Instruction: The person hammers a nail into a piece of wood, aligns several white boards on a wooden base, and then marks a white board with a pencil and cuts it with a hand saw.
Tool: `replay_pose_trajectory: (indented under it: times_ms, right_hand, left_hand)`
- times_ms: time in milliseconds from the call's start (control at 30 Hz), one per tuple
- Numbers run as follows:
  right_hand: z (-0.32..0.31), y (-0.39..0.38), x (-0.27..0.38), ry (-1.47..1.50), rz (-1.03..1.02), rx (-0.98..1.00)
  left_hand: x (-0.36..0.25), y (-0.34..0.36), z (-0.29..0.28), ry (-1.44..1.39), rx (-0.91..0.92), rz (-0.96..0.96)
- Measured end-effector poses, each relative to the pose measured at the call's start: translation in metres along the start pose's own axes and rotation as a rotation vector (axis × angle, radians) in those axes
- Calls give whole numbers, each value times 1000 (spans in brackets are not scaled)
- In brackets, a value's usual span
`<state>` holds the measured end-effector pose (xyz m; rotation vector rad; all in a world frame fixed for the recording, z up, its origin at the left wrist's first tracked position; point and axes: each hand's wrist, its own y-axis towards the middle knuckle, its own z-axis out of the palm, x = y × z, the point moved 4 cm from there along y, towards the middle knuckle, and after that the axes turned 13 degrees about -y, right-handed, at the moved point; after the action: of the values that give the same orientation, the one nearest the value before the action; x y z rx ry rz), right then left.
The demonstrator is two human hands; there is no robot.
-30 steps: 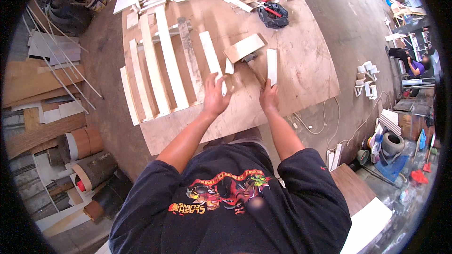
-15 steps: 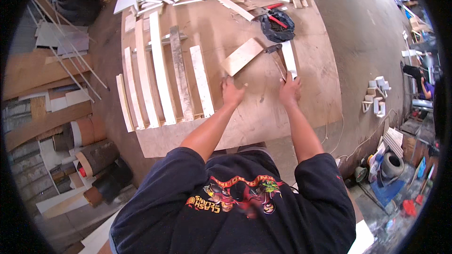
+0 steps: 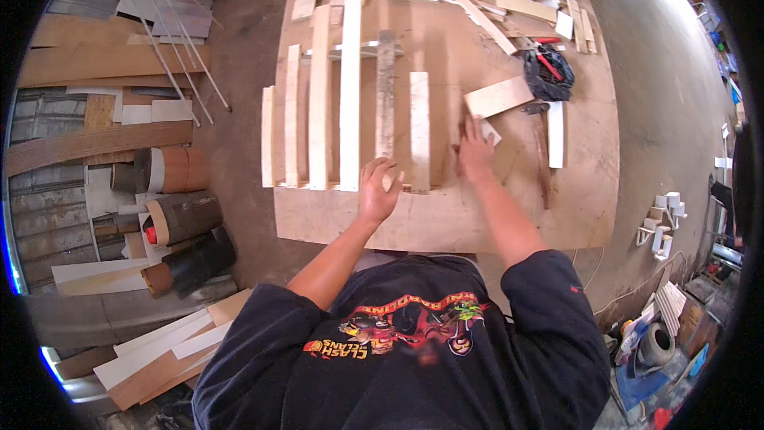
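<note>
My left hand is curled over the near end of a dark, weathered wooden slat, fingers bent around it and covering that end. My right hand lies with thumb and fingers apart, fingertips at a small pale wood offcut. Just beyond it rests a short, wide wooden board, set at a slant. To the right, a hammer with a wooden handle lies on the table beside a white strip of wood. A shorter pale slat stands between my two hands.
Several parallel slats join a crosspiece on the left of the plywood table. A black bag with red-handled pliers sits at the far right. Wood scraps pile up along the back. Rolls lie on the left floor.
My right hand has let go of the hammer, which now lies on the table, and moved left to the offcut. My left hand has moved left to the weathered slat. The view has shifted.
</note>
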<state>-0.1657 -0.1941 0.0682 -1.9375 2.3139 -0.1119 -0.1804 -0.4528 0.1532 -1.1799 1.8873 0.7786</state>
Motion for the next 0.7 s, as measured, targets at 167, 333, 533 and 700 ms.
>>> replay_pose_trajectory:
  times_ms: [167, 333, 533, 700]
  right_hand:
    - [-29, 3, 32, 155, 255, -62]
    - [22, -47, 75, 1401, 511, 244]
    - [76, -64, 93, 1571, 748, 145]
    - [64, -62, 99, 1657, 771, 121]
  left_hand:
    - [58, -14, -88, 311, -240, -51]
    - [112, 2, -139, 284, -318, -40]
    - [132, 11, -138, -65, -198, -131]
    - [137, 15, -136, -62, -170, -528]
